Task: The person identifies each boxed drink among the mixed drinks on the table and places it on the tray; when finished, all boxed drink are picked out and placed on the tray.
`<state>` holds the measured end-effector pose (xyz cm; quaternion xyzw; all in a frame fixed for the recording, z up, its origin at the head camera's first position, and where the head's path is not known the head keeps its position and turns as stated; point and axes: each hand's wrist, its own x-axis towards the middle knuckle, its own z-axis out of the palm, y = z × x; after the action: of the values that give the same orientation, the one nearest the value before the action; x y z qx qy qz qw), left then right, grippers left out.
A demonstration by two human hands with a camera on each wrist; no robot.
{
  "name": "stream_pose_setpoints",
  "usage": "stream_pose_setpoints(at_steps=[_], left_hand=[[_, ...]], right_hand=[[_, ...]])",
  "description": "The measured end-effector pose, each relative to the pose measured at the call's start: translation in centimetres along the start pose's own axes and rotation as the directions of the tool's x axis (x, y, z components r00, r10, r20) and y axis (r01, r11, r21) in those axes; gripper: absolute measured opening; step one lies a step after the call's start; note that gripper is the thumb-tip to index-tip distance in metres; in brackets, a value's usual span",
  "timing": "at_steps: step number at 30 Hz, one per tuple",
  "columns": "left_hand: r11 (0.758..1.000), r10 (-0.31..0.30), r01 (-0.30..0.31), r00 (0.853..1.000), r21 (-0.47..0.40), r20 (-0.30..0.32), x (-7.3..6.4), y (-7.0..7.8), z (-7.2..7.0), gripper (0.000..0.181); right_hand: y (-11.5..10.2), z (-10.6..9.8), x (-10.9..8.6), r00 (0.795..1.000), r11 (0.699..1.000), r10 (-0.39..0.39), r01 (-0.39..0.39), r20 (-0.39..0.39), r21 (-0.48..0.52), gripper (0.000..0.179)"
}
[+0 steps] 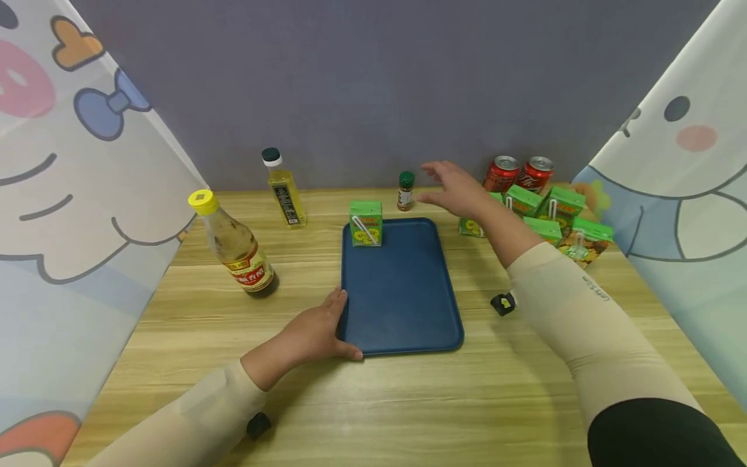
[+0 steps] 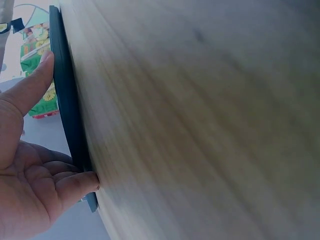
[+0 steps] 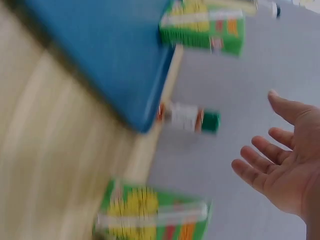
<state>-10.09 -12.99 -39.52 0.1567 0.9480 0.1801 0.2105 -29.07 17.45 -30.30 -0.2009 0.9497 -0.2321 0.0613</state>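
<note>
My left hand (image 1: 315,327) holds the near left corner of a dark blue tray (image 1: 403,285), thumb on the front edge and fingers at the left side. In the left wrist view, its fingers (image 2: 65,187) bend against the tray's edge. A green drink carton (image 1: 366,232) with a straw stands upright at the tray's far left corner. My right hand (image 1: 455,188) is in the air with fingers spread and holds nothing. Just left of it, behind the tray, stands a small spice jar (image 1: 405,192) with a green cap. The right wrist view shows the jar beyond the fingertips.
Several more green cartons (image 1: 560,204) are grouped at the right, partly hidden by my right arm. Two red cans (image 1: 519,174) stand behind them. On the left are a yellow-capped sauce bottle (image 1: 242,253) and an oil bottle (image 1: 286,198). A grey wall (image 1: 350,97) rises behind the table.
</note>
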Motion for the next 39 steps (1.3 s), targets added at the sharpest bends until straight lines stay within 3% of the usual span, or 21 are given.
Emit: stream_pose_setpoints(at_steps=[5,8,18,24,29,39], left_hand=[[1.0,-0.005,0.005,1.0,0.004,0.011,-0.1,0.1,0.0,0.124],[1.0,-0.008,0.008,1.0,0.006,0.013,-0.1,0.0,0.0,0.124],[1.0,0.006,-0.006,1.0,0.006,0.005,-0.1,-0.1,0.0,0.123],[1.0,0.005,-0.005,1.0,-0.001,0.007,-0.1,0.1,0.1,0.123],[1.0,0.005,-0.005,1.0,-0.005,0.006,0.0,0.1,0.1,0.124],[1.0,0.0,0.0,1.0,0.002,0.008,-0.1,0.2,0.1,0.124]], right_hand=[[3.3,-2.7,-1.5,0.994,0.975,0.063,-0.043,0.084,-0.218,0.077],[4.8,-3.5,-2.2,0.986,0.953,0.1,-0.056,0.135,-0.299,0.081],[7.5,-3.3,-2.8,0.976,0.927,0.156,-0.093,0.15,-0.363,0.066],[7.3,-2.9,-2.9,0.983,0.938,0.148,-0.103,0.112,-0.331,0.057],[6.6,-2.6,-2.7,0.993,0.952,0.083,-0.054,0.082,-0.303,0.053],[2.6,-2.0,-1.9,0.998,0.981,-0.03,0.039,0.049,-0.188,0.051]])
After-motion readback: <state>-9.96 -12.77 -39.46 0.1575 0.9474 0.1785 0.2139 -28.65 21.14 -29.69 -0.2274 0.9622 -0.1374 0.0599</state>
